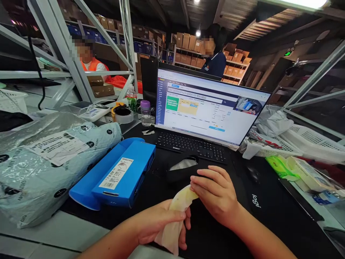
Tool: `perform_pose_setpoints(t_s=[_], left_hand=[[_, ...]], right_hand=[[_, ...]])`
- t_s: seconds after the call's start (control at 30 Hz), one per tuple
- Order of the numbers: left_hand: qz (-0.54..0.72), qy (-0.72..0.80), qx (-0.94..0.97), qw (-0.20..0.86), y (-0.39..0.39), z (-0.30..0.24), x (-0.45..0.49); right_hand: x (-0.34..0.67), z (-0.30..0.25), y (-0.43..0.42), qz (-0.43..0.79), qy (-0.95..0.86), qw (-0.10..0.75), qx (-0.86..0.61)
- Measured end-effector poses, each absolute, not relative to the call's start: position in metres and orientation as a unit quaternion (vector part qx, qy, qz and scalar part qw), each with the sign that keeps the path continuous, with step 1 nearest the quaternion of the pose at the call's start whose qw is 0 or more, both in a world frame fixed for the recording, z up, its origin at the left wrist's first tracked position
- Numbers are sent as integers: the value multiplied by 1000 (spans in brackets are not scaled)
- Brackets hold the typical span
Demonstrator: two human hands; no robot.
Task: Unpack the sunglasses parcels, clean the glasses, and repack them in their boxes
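A curved, pale yellow strip (183,198), with a thin whitish sheet hanging below it, is held above the black desk mat; its kind is unclear. My left hand (161,220) grips its lower part between thumb and fingers. At its upper end, my right hand (218,197) pinches the tip with the fingertips. Just beyond the hands lies a black item with a grey-white inside (183,164), partly hidden by my right hand. To the left, a blue cardboard box (126,165) labelled "Wakening" rests with a flap spread out.
A large light-blue plastic parcel (59,162) fills the left side. Behind the mat stand a keyboard (188,145) and a monitor (199,104). Tape rolls (122,113), a purple-lidded bottle (146,113) and, on the right, a mouse (252,174) and white baskets (312,140) lie around. Two people are beyond.
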State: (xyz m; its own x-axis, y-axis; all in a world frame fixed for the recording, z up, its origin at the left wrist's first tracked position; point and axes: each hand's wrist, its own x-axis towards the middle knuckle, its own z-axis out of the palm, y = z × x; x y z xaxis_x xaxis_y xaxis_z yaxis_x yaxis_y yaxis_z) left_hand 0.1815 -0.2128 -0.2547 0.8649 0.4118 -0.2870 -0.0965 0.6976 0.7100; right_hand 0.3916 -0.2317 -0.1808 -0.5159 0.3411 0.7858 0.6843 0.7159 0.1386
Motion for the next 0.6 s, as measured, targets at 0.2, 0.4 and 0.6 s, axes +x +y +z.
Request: perform_pose_setpoints(t_s=[0.2, 0.4, 0.6], left_hand=[[141, 162, 309, 926, -212, -257, 183], [110, 159, 316, 929, -212, -257, 182], [212, 294, 551, 752, -206, -260, 183]], right_hand=[[395, -178, -231, -232, -817, 440, -292], [406, -179, -240, -387, -811, 378, -224], [416, -162, -252, -217, -766, 429, -427]])
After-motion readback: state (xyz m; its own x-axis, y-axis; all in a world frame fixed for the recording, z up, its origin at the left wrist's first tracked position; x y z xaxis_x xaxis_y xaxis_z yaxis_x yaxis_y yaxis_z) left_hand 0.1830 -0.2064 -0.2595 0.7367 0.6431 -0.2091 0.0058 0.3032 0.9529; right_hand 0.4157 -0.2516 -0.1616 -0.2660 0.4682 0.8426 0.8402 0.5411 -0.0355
